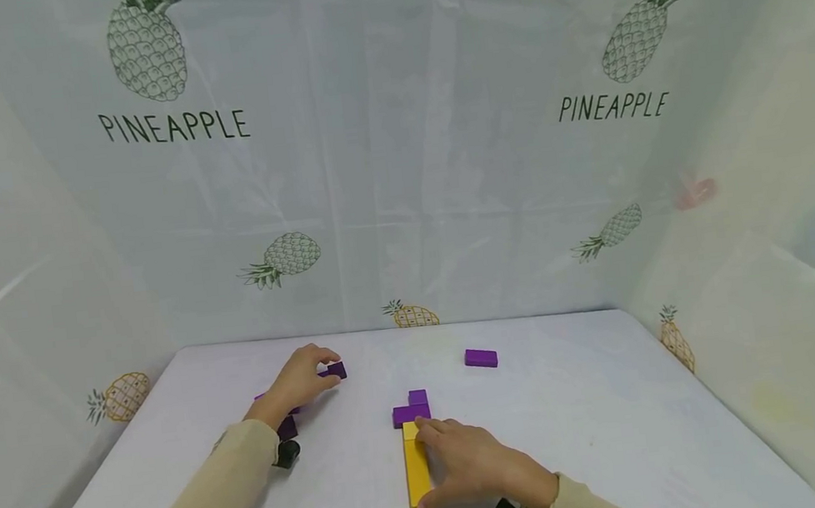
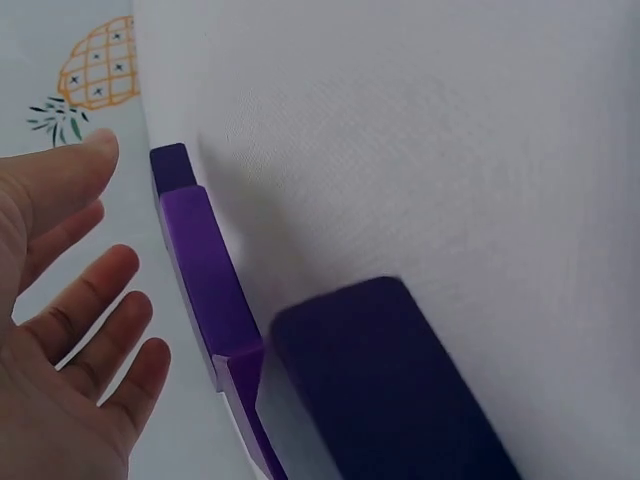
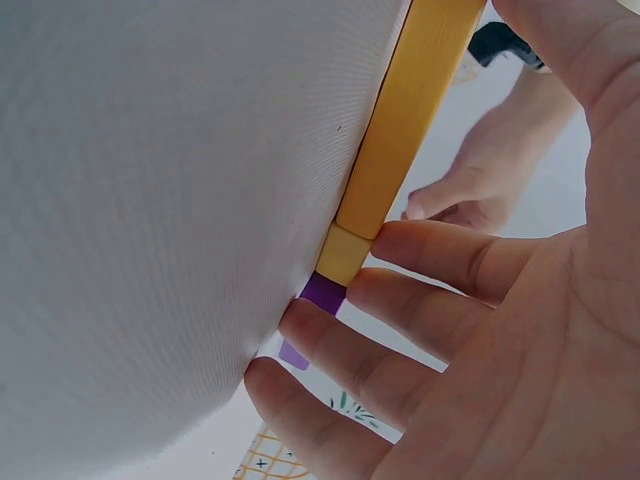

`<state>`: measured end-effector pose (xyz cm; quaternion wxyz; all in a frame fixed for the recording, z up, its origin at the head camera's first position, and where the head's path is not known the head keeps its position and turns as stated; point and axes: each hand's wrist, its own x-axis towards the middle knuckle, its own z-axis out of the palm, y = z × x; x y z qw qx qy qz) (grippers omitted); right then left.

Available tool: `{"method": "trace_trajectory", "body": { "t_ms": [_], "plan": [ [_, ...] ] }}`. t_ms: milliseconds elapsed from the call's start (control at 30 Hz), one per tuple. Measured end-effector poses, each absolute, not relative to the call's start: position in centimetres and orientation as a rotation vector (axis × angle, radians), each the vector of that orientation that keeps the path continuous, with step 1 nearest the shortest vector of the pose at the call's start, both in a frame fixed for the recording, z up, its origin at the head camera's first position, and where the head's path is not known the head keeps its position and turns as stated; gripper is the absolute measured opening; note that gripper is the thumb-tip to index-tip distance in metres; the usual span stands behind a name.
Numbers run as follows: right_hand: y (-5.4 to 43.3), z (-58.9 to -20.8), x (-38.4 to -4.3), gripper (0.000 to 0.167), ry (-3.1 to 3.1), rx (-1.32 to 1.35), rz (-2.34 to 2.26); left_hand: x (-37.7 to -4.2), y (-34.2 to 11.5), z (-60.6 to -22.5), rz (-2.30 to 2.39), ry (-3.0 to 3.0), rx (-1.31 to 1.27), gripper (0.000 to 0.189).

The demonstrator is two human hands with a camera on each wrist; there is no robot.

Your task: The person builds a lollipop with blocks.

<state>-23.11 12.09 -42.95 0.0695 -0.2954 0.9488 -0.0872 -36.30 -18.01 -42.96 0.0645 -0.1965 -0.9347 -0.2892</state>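
My left hand (image 1: 299,379) is at the left of the table over several purple blocks, its fingers spread and loosely bent. A dark purple block (image 1: 337,370) lies just past its fingertips. In the left wrist view the palm stands beside a purple block (image 2: 212,270), with nothing in its grasp. My right hand (image 1: 468,458) lies along the right side of a long yellow block (image 1: 418,479), thumb near its close end. Its straight fingertips touch the long block and a small yellow block (image 3: 343,254) at its far end. Purple blocks (image 1: 411,415) adjoin that end.
A single purple block (image 1: 481,358) lies farther back, right of centre. Another dark purple block (image 1: 287,427) is partly hidden under the left wrist. The white table (image 1: 607,416) ends at a hanging pineapple-print sheet (image 1: 397,163) at the back and sides.
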Motion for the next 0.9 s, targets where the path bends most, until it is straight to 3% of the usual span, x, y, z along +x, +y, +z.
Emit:
{"method": "trace_trajectory", "body": {
  "t_ms": [533, 900],
  "plan": [
    [12.2, -43.2, -23.3, 0.095, 2.855, -0.907, -0.246, -37.2, -17.9, -43.9, -0.897, -2.901, -0.443, 0.027],
    [12.2, -43.0, -23.3, 0.095, 2.847, -0.888, -0.25, -37.6, -17.2, -44.2, -0.857, -2.897, -0.472, 0.029]
  ]
}}
